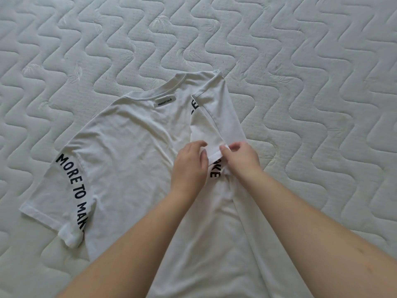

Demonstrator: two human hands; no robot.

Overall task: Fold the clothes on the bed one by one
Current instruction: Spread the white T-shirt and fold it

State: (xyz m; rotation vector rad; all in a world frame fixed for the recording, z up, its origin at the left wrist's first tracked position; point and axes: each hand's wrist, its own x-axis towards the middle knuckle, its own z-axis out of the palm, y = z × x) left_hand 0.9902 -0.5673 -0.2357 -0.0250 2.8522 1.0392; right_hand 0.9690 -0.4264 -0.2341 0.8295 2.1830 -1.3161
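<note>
A white T-shirt (133,151) with black lettering down its sleeves lies flat on the bed, collar pointing away from me. Its right side and sleeve (217,117) are folded inward over the body. My left hand (190,166) and my right hand (240,158) meet at the hem of that folded sleeve, and each pinches the sleeve's edge between thumb and fingers. The left sleeve (64,201) lies spread out flat at the left, reading "MORE TO MAKE".
The quilted pale mattress (311,82) with a wavy stitched pattern surrounds the shirt on all sides. No other garment is in view.
</note>
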